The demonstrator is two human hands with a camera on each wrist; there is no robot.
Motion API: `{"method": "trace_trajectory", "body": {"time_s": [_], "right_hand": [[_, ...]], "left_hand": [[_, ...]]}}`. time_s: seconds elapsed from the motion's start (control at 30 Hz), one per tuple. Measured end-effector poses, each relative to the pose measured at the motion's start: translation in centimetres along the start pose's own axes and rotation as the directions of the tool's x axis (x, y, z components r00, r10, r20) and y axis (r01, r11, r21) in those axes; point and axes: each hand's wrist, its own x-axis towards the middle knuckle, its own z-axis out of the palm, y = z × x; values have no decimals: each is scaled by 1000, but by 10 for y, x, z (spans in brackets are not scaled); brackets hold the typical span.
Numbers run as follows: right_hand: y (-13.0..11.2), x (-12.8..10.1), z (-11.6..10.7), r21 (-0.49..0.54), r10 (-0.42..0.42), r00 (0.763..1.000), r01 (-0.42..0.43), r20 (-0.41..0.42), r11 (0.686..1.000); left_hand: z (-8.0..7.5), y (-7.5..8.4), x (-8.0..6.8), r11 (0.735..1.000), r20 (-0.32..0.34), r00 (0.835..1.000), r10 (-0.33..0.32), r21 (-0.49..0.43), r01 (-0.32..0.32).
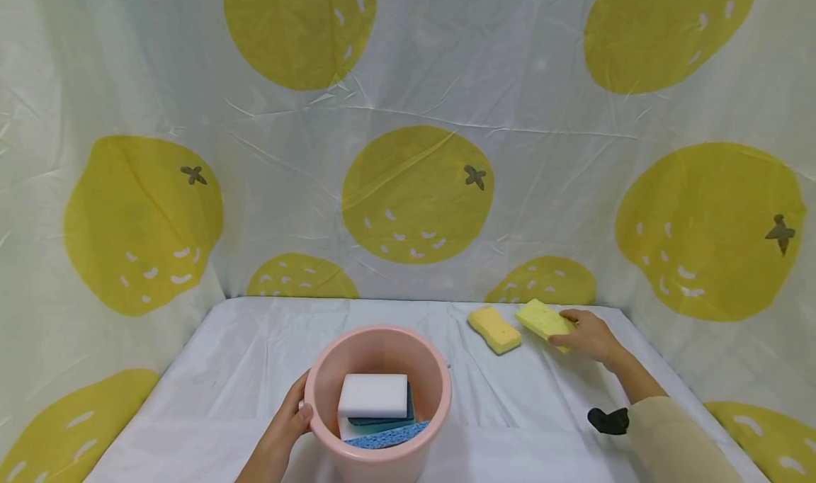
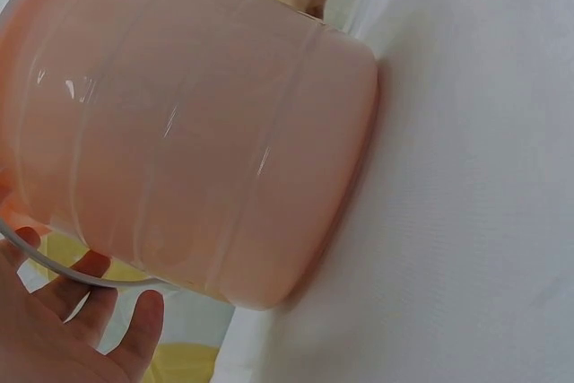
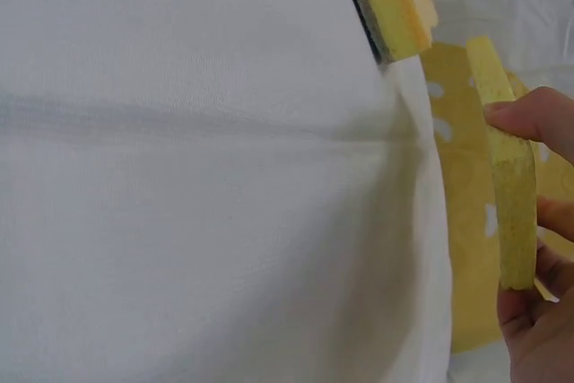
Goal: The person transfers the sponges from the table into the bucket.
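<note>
A pink bucket (image 1: 321,416) stands on the white-covered table in the head view. My left hand (image 1: 287,421) holds it at the left side of the rim, thumb on the edge; in the left wrist view its fingers (image 2: 143,320) lie by the thin pale handle (image 2: 134,284). Inside the bucket are a white sponge (image 1: 372,395), darker green-blue layers beneath, and a blue sponge (image 1: 390,436). My right hand (image 1: 589,340) pinches a light yellow sponge (image 3: 513,190) between thumb and fingers, above the table. Left of it lies an orange-yellow sponge (image 1: 494,329) with a dark underside.
White cloth (image 1: 255,355) covers the table, with creases running across it. Curtains with large yellow lemon prints (image 1: 417,192) enclose the back and both sides. A black piece (image 1: 608,421) sits at my right sleeve (image 1: 676,437).
</note>
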Motion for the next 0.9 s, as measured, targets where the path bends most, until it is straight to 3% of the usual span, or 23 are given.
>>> {"method": "trace_trajectory", "body": {"time_s": [0.5,0.9], "right_hand": [[-19,1,-6,64,-39,999,38,13,997],[-55,5,-11,70,-164,986,164,0,984]], "left_hand": [[0,0,-2,1000,-2,1000,-3,-2,3],[-1,-1,-1,1000,10,1000,15,-9,-14]]}}
